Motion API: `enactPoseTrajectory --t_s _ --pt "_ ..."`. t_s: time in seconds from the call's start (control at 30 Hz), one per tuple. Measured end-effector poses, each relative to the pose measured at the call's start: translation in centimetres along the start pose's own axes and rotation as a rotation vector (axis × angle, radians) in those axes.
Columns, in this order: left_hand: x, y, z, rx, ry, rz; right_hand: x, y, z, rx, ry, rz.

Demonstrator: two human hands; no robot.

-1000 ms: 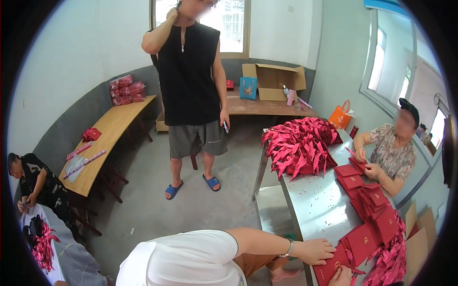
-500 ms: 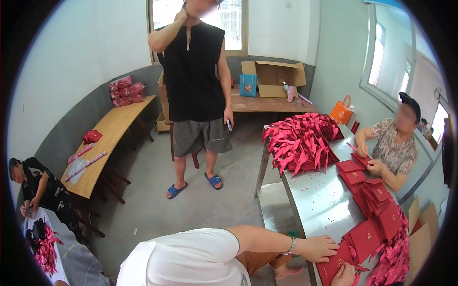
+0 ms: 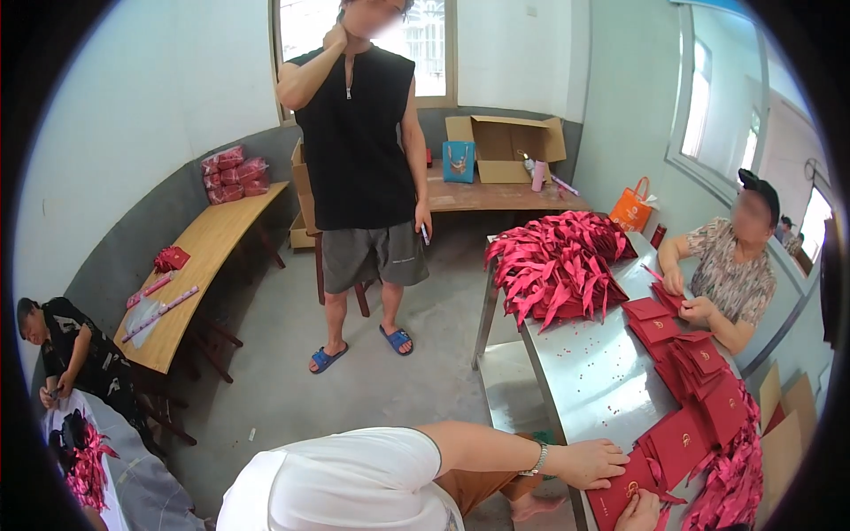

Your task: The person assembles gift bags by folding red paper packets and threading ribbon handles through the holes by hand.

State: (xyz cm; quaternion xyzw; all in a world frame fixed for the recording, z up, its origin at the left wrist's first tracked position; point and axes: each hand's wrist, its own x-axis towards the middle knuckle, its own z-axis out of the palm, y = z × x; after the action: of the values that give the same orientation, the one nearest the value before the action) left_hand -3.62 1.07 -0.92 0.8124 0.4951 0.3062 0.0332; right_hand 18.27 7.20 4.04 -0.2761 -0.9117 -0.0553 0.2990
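At the near end of the metal table, a dark red pouch (image 3: 614, 501) with a gold emblem lies under both my hands. My left hand (image 3: 591, 463), with a watch on its wrist, rests across the pouch's upper left edge, fingers stretched out flat. Lower down, my right hand (image 3: 639, 513) pinches the pouch's near right side; the frame's edge cuts part of it off. Beside it lie more red pouches (image 3: 677, 440), overlapping in a row toward the far end. Pink-red ribbons (image 3: 722, 482) spill along the right side of that row.
A heap of ribboned pouches (image 3: 558, 261) covers the far end of the metal table (image 3: 580, 363). Across it a seated co-worker (image 3: 730, 265) handles a red pouch. A person in black (image 3: 363, 133) stands ahead. Open cardboard boxes (image 3: 784, 442) stand at right; a wooden table (image 3: 221, 239) runs along the left.
Both my hands stay almost where they were on the pouch. The view has shifted very slightly; otherwise little differs.
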Motion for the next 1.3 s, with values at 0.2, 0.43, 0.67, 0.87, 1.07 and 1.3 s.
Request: enactPoseTrajectory --t_s 0.2,0.43,0.67,0.87,1.07,1.3 --pt "-0.1 -0.2 0.2 0.010 0.012 0.005 0.2 -0.3 -0.1 -0.010 0.027 -0.005" --pt "-0.1 -0.2 0.3 0.027 0.015 0.006 -0.1 0.2 0.4 -0.012 0.012 -0.009" --pt "0.0 0.0 0.1 0.016 0.009 -0.004 -0.4 0.3 0.7 0.015 -0.017 0.051" --pt "-0.1 -0.1 0.2 0.001 0.016 -0.003 -0.4 0.2 0.6 0.003 -0.035 0.065" --pt "0.0 -0.1 0.2 0.003 0.010 -0.010 -0.4 0.2 0.7 -0.025 -0.006 0.034" --pt "0.0 -0.2 0.0 0.000 -0.002 -0.015 -0.4 0.6 1.1 -0.050 0.014 0.001"
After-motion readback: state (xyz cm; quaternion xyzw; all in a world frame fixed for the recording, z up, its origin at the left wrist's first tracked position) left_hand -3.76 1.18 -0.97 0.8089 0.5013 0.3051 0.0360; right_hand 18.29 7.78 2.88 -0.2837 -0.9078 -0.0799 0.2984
